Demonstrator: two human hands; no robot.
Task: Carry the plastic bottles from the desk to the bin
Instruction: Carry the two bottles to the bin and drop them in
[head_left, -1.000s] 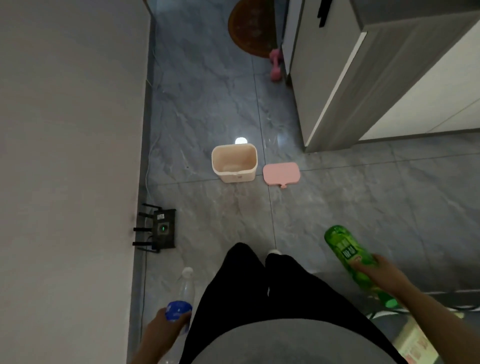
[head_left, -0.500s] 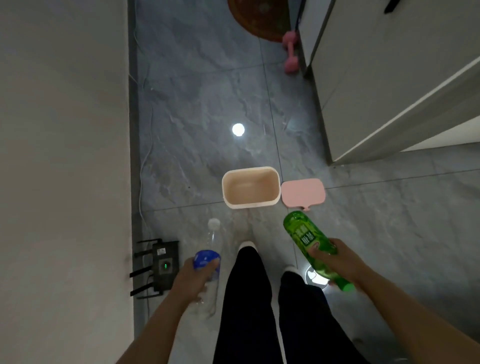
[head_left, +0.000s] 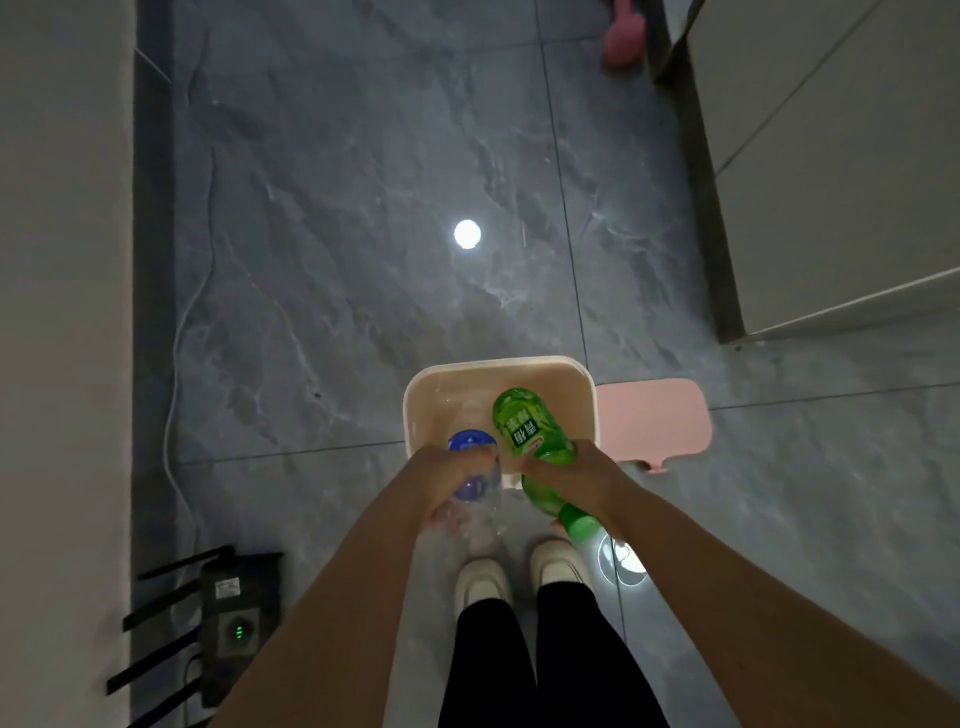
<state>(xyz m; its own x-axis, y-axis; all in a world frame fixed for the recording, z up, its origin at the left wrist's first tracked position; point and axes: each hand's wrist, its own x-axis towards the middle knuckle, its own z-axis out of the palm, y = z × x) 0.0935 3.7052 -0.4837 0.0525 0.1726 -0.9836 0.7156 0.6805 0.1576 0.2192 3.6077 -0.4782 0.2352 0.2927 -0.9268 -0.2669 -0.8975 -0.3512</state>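
**Caller:** Bottles over the bin now, both of them! Left hand (head_left: 451, 480) has its fingers (head_left: 470, 460) clenched around the clear plastic bottle with the blue label (head_left: 475, 486), and right hand (head_left: 582, 480) is wrapped tight on the green plastic bottle with the printed label (head_left: 530, 436). Neither one is let go yet.

**Analyst:** And look where they sit. The green one pokes bottom-first over the near rim of the small cream rectangular plastic bin (head_left: 415, 410), cap end back toward the person's white shoes (head_left: 558, 564). The clear one mostly hangs over the near edge, and I can't tell how far its far end reaches inside.

**Caller:** So what's the danger?

**Analyst:** Crowding, for me. The two bottles are touching or nearly so, side by side, and the bin mouth is narrow. Drop both together and they may knock each other, with one glancing off the rim onto the grey marbled floor tiles (head_left: 363, 260).

**Caller:** The bin looks light, too.

**Analyst:** Agreed, I'd guess a bump on that near wall could tip or shove it. The pink plastic lid (head_left: 654, 421) lies just beside the bin on the right, so a stray green bottle could land on it and roll away.

**Caller:** And on the left?

**Analyst:** A black router with antennas (head_left: 228, 618) stands by the wall, well apart. Low risk there, I'd say.
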